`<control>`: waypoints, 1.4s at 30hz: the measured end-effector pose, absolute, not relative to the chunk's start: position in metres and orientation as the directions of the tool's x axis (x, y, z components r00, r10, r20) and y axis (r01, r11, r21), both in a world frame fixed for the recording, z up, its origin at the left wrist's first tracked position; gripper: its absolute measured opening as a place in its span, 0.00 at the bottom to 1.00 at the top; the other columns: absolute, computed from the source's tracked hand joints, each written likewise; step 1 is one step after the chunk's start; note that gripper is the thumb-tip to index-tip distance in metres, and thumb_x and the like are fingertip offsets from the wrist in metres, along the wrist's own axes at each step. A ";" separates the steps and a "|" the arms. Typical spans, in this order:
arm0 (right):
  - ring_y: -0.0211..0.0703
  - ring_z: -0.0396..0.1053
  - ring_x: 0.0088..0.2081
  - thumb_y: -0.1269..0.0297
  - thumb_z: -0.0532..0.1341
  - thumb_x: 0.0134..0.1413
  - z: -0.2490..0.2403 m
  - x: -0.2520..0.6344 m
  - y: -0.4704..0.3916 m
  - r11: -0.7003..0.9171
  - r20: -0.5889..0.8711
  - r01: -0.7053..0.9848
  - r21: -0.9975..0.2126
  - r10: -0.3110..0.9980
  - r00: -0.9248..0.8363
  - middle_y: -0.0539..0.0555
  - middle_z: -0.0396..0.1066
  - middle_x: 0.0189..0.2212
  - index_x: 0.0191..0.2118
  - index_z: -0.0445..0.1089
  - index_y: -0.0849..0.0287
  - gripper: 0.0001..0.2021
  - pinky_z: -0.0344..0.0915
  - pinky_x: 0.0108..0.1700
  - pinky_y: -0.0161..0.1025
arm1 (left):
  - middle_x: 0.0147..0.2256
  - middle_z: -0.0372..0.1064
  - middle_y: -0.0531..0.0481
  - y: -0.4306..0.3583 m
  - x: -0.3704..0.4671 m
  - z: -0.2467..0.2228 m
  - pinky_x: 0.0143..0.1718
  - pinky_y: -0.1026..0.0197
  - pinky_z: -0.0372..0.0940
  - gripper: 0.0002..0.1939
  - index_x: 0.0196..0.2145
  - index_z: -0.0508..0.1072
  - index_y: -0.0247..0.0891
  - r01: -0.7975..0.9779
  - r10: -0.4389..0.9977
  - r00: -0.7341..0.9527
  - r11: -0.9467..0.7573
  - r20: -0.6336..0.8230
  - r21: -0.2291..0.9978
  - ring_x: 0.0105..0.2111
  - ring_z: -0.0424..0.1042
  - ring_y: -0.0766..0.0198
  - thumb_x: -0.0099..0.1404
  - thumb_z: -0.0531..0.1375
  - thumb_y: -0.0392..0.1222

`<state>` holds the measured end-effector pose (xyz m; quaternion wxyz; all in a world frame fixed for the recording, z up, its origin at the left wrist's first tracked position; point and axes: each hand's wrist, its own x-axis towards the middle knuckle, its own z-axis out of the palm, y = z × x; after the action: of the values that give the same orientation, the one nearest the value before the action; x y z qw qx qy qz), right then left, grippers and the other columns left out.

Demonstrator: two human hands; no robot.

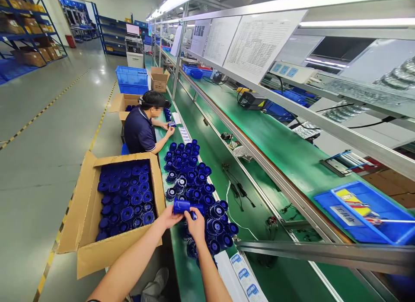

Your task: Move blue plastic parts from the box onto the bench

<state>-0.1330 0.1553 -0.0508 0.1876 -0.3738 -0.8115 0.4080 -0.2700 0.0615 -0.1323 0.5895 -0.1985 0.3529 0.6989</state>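
Observation:
A blue plastic cylinder part (pixel 181 206) lies sideways between both my hands over the green workbench (pixel 223 172). My left hand (pixel 168 217) grips its left end. My right hand (pixel 195 226) holds its right end with the fingers curled around it. Right beyond my hands stands a dense group of several upright blue parts (pixel 189 176) on the bench. To my left an open cardboard box (pixel 84 215) is packed with more of the same blue parts (pixel 126 202). Sheets of white and blue labels (pixel 246 278) lie by my right forearm.
A seated co-worker in a dark shirt (pixel 140 131) handles a blue part further along the bench. A conveyor rail (pixel 269 172) runs alongside. A blue tray (pixel 366 211) sits at right, loose cables (pixel 238 191) mid-bench, blue crates (pixel 131 79) and boxes beyond.

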 end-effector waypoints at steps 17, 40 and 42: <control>0.48 0.69 0.56 0.74 0.55 0.66 -0.044 -0.215 0.160 0.792 -0.072 0.528 -0.306 0.534 -0.843 0.54 0.73 0.58 0.59 0.72 0.44 0.23 0.67 0.46 0.37 | 0.76 0.47 0.43 0.069 -0.278 -0.124 0.73 0.39 0.54 0.31 0.70 0.63 0.43 -0.731 0.533 -0.669 -0.347 -0.518 0.587 0.76 0.48 0.48 0.73 0.62 0.47; 0.57 0.79 0.42 0.55 0.60 0.63 -0.083 -0.128 0.182 0.325 -0.092 0.838 -0.439 0.911 -0.401 0.62 0.81 0.45 0.50 0.73 0.56 0.15 0.68 0.42 0.44 | 0.61 0.74 0.37 -0.091 -0.181 -0.127 0.56 0.47 0.71 0.26 0.54 0.79 0.43 -0.843 0.789 -0.345 -0.023 -0.508 0.538 0.57 0.77 0.46 0.65 0.67 0.60; 0.57 0.78 0.45 0.55 0.58 0.65 -0.084 -0.133 0.172 0.391 -0.064 0.828 -0.402 0.890 -0.452 0.63 0.80 0.48 0.52 0.73 0.54 0.16 0.67 0.42 0.43 | 0.55 0.78 0.39 -0.135 -0.146 -0.138 0.52 0.47 0.72 0.27 0.48 0.82 0.44 -0.862 0.773 -0.253 0.092 -0.582 0.498 0.52 0.79 0.47 0.59 0.71 0.63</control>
<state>-0.1334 0.1719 -0.0844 0.0808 -0.5173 -0.8301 0.1917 -0.1462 -0.1351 -0.1377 0.6089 -0.0533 0.4189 0.6716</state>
